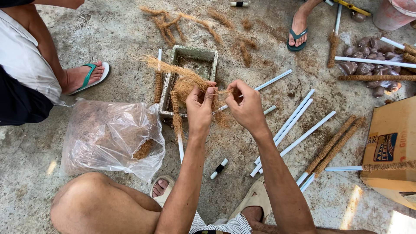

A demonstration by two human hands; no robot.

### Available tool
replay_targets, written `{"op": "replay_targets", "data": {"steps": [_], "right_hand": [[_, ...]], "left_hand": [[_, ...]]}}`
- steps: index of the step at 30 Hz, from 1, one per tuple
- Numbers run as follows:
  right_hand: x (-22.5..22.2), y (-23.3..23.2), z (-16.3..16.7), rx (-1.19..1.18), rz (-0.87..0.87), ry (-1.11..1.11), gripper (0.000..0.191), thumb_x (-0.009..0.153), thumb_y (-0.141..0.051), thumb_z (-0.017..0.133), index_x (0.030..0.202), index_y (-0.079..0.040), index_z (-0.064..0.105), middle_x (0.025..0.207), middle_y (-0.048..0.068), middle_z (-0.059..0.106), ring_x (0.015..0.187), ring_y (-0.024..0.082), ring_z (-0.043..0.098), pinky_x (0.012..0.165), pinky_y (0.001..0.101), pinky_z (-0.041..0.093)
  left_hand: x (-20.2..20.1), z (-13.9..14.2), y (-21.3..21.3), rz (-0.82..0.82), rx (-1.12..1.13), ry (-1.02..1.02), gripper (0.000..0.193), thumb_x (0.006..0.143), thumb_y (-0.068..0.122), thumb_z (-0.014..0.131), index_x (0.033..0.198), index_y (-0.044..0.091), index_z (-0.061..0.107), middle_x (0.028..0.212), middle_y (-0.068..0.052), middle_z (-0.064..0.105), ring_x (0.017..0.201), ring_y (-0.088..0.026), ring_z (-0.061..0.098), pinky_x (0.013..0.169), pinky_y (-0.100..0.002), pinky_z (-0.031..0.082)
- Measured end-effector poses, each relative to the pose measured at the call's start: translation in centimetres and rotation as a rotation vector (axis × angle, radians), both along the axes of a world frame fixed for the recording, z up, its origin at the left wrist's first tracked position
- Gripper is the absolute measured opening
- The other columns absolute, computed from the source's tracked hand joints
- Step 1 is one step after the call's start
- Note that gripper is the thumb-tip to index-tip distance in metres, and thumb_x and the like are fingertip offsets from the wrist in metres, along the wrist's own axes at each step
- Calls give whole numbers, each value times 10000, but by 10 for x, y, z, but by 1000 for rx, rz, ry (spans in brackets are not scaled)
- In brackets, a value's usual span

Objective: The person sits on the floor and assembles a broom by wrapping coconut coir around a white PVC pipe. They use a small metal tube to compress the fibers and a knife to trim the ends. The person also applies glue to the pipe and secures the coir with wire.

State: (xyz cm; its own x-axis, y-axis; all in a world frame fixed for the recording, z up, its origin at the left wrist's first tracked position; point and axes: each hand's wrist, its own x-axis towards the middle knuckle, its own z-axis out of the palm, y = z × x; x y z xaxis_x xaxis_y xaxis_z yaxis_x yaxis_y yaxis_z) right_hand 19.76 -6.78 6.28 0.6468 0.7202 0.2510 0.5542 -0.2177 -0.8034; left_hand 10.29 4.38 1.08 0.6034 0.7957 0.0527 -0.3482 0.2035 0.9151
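Rough concrete floor, frame centre: left hand (200, 108) and right hand (246, 106), fingers pinched narrow on a tuft of coconut fibre (184, 80) over a small concrete trough (190, 54); fibre looks light, soft, frayed, likely sheds, best gripped near the twisted end.

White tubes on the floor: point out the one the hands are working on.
The white tube running between the left hand and right hand, with loose brown fibre at it; the others lie untouched on the concrete.
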Motion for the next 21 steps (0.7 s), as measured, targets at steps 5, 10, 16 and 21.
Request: {"op": "replay_targets", "data": {"steps": [5,10,16,21], "right_hand": [[12,-6,0,117,-89,73,34,942,-31,596,963,-54,609,753,-15,580,590,58,500,481,209,397],[32,-15,-8,143,-186,97,59,973,-30,592,924,-62,587,765,-5,576,574,71,496,461,223,411],[81,-47,-37,34,-517,-24,13,992,-21,604,992,-20,617,804,19,625,643,105,565,544,296,462],[90,-54,-43,-480,-672,-80,189,1029,-114,634,1175,4,654,1121,173,649,991,240,637,822,377,543]], "left_hand": [[-1,-6,14,71,-195,-140,200,1022,121,621,1188,36,692,1051,-63,725,946,-122,677,855,-272,582],[-6,-8,30,240,-237,-203,207,1038,112,596,1206,37,689,1068,-64,725,959,-136,677,884,-293,592],[-23,-6,53,385,-379,-283,201,1078,196,518,1193,63,614,993,-45,692,881,-153,671,785,-333,609],[-24,-16,56,208,-379,-521,224,1100,260,438,1231,162,591,937,-36,642,822,-149,615,754,-338,582]]}}
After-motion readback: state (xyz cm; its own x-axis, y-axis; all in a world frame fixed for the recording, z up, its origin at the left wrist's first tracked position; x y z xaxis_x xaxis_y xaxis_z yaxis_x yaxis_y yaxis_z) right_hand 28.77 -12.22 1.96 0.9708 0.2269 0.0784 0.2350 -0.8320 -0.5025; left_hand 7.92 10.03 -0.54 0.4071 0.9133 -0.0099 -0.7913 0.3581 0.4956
